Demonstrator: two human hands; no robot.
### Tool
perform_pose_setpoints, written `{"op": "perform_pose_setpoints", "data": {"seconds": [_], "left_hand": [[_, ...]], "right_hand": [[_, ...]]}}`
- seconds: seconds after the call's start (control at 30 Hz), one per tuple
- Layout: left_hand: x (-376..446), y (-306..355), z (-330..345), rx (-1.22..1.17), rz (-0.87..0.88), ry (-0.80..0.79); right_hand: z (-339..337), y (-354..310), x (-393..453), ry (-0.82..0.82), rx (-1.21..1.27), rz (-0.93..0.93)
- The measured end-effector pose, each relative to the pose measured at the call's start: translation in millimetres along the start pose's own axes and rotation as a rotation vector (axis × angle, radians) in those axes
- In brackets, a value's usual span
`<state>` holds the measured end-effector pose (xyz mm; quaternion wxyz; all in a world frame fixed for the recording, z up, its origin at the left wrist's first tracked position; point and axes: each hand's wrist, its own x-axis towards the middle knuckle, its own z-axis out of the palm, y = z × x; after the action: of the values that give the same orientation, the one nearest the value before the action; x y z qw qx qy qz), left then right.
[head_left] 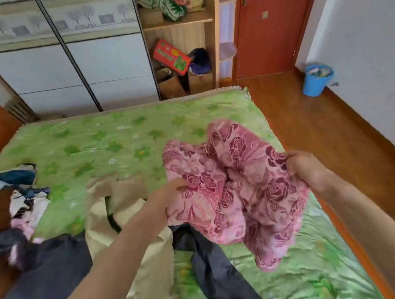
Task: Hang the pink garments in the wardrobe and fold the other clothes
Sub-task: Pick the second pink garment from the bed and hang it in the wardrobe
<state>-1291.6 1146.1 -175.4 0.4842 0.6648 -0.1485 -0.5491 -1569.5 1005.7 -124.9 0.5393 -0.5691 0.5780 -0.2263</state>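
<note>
With both hands, left (172, 196) and right (301, 167), gripping the pink garment (235, 189) above the bed (113, 141), we should shake it flat and find its shoulders before hanging it.

On the green floral-sheeted bed (113, 141), the pink rose-patterned garment (234, 182) lies right of the beige cloth (132, 235), the white sliding-door wardrobe (76, 65) behind.
</note>
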Motion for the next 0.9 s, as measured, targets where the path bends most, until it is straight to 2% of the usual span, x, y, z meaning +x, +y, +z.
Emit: {"op": "perform_pose_setpoints", "data": {"seconds": [0.03,0.1,0.2,0.27,0.37,0.47,0.57,0.63,0.7,0.8,0.9], "left_hand": [[-1,-12,2,0.045,-0.074,0.003],[0,-38,0,0.197,-0.134,0.109],[-6,-57,-4,0.475,-0.064,0.133],[-7,-63,-7,0.535,-0.025,0.095],[-17,-57,-5,0.508,0.070,0.075],[-13,-52,-9,0.455,0.116,0.152],[-4,-42,-16,0.350,0.029,0.085],[-21,-25,-7,0.213,-0.110,-0.072],[-27,-22,-1,0.198,-0.187,-0.161],[-27,-27,10,0.187,-0.208,-0.126],[-21,-27,14,0.285,-0.100,-0.042]], "right_hand": [[6,17,2,-0.029,-0.005,0.034],[13,48,9,-0.023,-0.050,0.081],[13,83,21,-0.029,-0.124,0.157],[13,92,19,-0.040,-0.125,0.146],[10,88,15,-0.057,-0.022,0.130],[-1,84,22,-0.065,0.083,0.141],[-13,69,20,-0.144,0.147,0.145],[-15,55,8,-0.212,0.004,0.158],[-12,53,5,-0.268,-0.099,0.170],[-6,57,5,-0.243,-0.027,0.151],[-6,58,-2,-0.242,0.077,0.131]]}}
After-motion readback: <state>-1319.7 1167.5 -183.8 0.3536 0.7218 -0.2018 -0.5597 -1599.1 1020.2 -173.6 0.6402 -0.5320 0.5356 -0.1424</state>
